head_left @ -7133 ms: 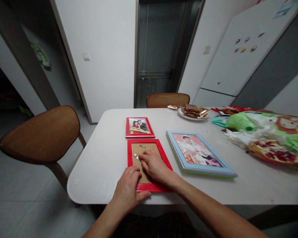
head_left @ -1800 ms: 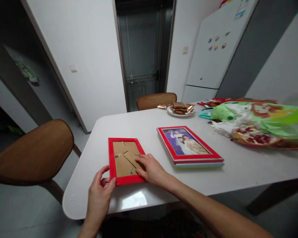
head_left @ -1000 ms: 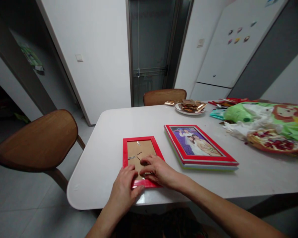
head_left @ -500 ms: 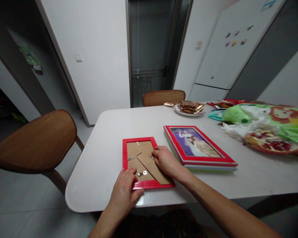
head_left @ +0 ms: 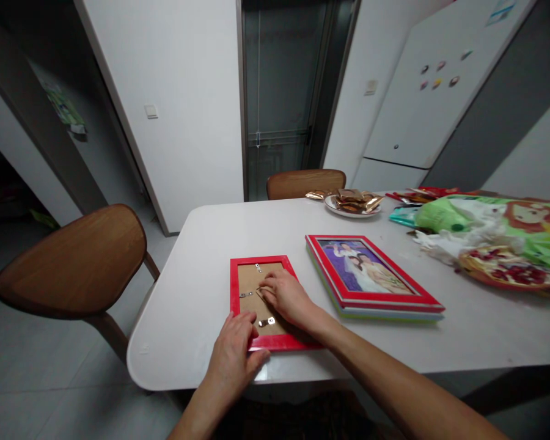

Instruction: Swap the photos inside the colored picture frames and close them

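A red picture frame (head_left: 234, 278) lies face down near the table's front edge, its brown backing board (head_left: 248, 278) showing. Small metal clips (head_left: 266, 322) sit along the board's edges. My left hand (head_left: 234, 347) grips the near left corner, fingers on top and thumb along the front side. Over the middle of the board, my right hand (head_left: 288, 298) has its bent fingertips together at the pointed end of the stand flap (head_left: 259, 292). That hand and forearm hide most of the flap and the right-hand clip. To the right lies a stack of frames (head_left: 385, 300), a photo of people uppermost.
A plate of wrapped snacks (head_left: 354, 205) stands at the table's far side. Green packaging (head_left: 444, 214) and an opened pomegranate (head_left: 508, 269) lie at the right. Wooden chairs stand at the left (head_left: 73, 263) and far side (head_left: 306, 183) of the white table (head_left: 183, 293).
My right hand has moved left across the backing board, from the right-hand clip to the tip of the stand flap. My left hand keeps its place on the frame's corner.
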